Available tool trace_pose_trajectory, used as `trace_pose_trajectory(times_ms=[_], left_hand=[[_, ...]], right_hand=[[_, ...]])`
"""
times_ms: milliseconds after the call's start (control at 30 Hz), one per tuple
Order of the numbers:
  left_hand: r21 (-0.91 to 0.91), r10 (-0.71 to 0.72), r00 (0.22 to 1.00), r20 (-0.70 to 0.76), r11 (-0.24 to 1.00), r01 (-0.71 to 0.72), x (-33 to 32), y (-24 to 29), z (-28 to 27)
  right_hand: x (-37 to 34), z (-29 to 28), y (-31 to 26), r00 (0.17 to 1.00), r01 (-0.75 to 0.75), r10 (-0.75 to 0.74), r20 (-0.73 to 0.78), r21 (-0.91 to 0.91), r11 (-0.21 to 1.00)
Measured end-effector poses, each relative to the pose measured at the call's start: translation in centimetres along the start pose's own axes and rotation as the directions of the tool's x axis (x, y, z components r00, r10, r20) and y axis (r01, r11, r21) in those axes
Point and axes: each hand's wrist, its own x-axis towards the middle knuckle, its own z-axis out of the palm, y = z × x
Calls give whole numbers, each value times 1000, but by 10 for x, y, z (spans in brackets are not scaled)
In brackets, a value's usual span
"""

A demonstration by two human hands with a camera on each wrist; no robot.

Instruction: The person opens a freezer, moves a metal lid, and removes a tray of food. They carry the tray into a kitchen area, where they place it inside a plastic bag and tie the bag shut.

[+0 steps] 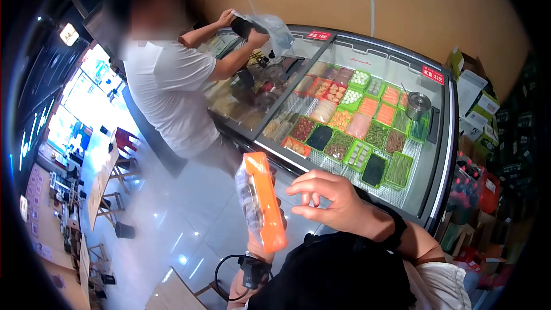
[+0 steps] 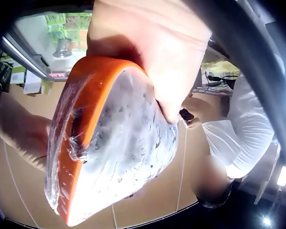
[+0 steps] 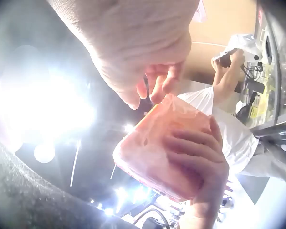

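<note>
My left hand (image 3: 198,155) grips an orange plastic tray (image 1: 267,204) wrapped in clear cling film, held up on edge in front of my body. In the left wrist view the thumb side of that hand (image 2: 152,43) lies along the tray's rim, and whitish, dark-flecked contents or underside (image 2: 128,129) show through the film. Most of the left hand is behind the tray in the head view. Just right of the tray hovers my right hand (image 1: 330,198), its fingers loosely bent with a gap to the thumb. In the right wrist view its fingertips are close to the tray's upper corner.
A glass-topped display fridge (image 1: 373,120) holds several green and orange trays of food and a metal pot (image 1: 418,105). At its far left a person in a white shirt (image 1: 166,92) handles a plastic bag (image 1: 278,34). Boxes (image 1: 473,103) stand on the right; wooden tables (image 1: 103,183) are left.
</note>
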Motion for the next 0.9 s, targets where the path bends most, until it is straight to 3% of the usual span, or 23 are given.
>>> trace_pose_trajectory(times_ms=[67, 167, 233, 300, 333, 433, 500, 600, 700, 800, 900], left_hand=[[231, 49, 998, -51, 972, -36, -5, 2, -8], [552, 141, 973, -183, 834, -17, -16, 10, -23], [513, 126, 952, -279, 858, 36, -22, 4, -16], [847, 266, 951, -156, 531, -9, -21, -8, -1], [853, 261, 954, -148, 522, -11, -20, -8, 1], [748, 182, 963, -200, 663, 30, -16, -4, 0], [667, 129, 940, -314, 735, 122, -15, 8, -17], [769, 187, 937, -297, 628, 118, -11, 6, -7], [788, 184, 932, -312, 598, 146, -12, 2, 4], [773, 187, 925, -332, 616, 153, -17, -1, 3], [793, 176, 938, -297, 593, 140, -21, -2, -3]], right_hand=[[4, 1, 1, 997, 64, -66, -42, -40, 997], [9, -5, 0, 988, 108, -118, -100, -108, 988], [9, -7, 1, 988, 104, -121, -98, -162, 981], [9, -11, 4, 993, 83, -98, -66, -211, 974], [8, -13, 6, 990, 112, -130, -51, -258, 960], [2, -16, 12, 976, 203, -219, 9, -417, 886], [-3, -16, 14, 960, 260, -273, 59, -549, 795], [-5, -18, 9, 963, 263, -217, 158, -713, 650], [-6, -17, 15, 967, 252, -208, 146, -671, 698], [-2, -25, 16, 983, 179, -177, 53, -512, 840], [6, -38, 19, 985, 32, -79, -152, -287, 957]])
